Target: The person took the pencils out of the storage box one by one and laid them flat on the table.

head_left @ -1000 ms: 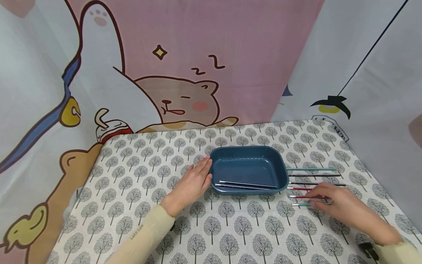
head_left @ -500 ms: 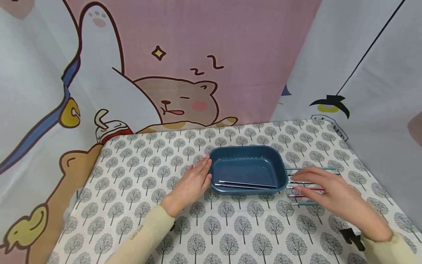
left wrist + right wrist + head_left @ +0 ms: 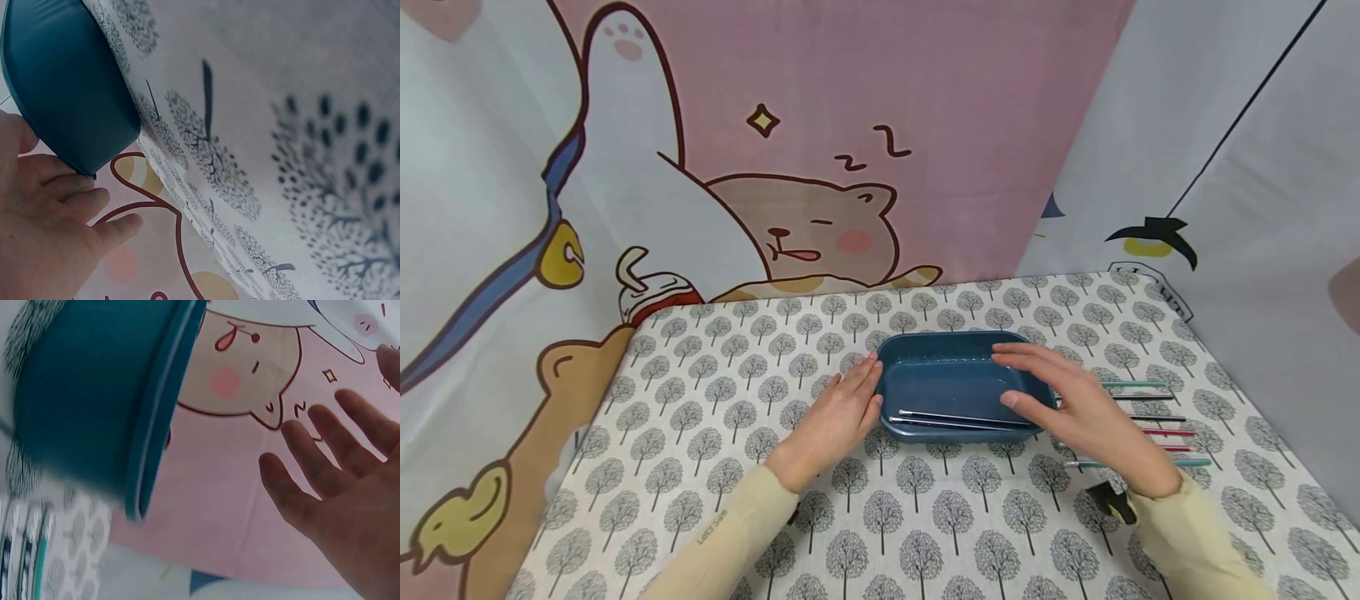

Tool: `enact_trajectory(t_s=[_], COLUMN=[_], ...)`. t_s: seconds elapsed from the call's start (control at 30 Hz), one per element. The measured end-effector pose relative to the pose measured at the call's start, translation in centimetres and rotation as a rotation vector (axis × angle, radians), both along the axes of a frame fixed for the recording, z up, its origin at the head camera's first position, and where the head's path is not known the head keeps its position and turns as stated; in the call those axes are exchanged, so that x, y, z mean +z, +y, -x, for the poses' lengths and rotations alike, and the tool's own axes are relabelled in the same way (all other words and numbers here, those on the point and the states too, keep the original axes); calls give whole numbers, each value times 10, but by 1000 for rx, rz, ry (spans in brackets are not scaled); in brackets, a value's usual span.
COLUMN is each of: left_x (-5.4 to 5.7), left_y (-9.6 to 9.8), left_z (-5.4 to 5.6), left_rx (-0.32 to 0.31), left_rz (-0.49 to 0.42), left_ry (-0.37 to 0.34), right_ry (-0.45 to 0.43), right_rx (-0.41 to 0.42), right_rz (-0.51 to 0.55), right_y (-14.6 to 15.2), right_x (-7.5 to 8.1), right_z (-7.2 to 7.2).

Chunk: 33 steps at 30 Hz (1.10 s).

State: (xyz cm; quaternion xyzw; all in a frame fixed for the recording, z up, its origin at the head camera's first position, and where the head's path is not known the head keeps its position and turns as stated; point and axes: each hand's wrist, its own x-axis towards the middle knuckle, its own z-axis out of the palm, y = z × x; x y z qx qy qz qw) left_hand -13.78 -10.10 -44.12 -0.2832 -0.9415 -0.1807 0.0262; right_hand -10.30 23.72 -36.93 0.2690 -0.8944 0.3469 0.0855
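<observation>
A dark blue rectangular basin (image 3: 940, 379) stands on the tree-print cloth. Inside, two dark pencils (image 3: 962, 417) lie along its near wall. My left hand (image 3: 835, 421) rests with extended fingers against the basin's left end; in the left wrist view its fingertips are right at the rim. Over the basin's right end hovers my right hand (image 3: 1078, 408), fingers spread and thumb apart, with nothing between them. The right wrist view shows that hand (image 3: 350, 475) apart from the basin wall (image 3: 94, 394). It partly hides the pencils to the right.
Right of the basin, several pencils lie side by side: a green pencil (image 3: 1191, 462) nearest, then red pencils (image 3: 1172, 432), a black pencil (image 3: 1165, 418) and more behind. The patterned cloth (image 3: 737, 417) extends all around. Printed curtains (image 3: 962, 125) hang at the back and sides.
My right hand has left the pencils at the right, rising and moving left until it is over the basin's right end. The left hand and basin have stayed put.
</observation>
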Motion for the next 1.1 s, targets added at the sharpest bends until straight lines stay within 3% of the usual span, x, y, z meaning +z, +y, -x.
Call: enact_trajectory(t_s=[0.2, 0.4, 0.63, 0.93, 1.1], left_x=[0, 0, -1, 0, 0], left_y=[0, 0, 0, 0, 0], left_z=[0, 0, 1, 0, 1], left_rx=[3, 4, 3, 2, 2], left_rz=[4, 8, 9, -2, 9], left_ry=[7, -7, -8, -10, -20], right_ry=[-128, -200, -231, -352, -377], right_rx=[40, 18, 26, 60, 63], right_rz=[69, 79, -4, -94, -153], right_y=[-21, -38, -59, -75, -80], right_x=[-8, -23, -32, -46, -54], right_z=[16, 32, 44, 56, 62])
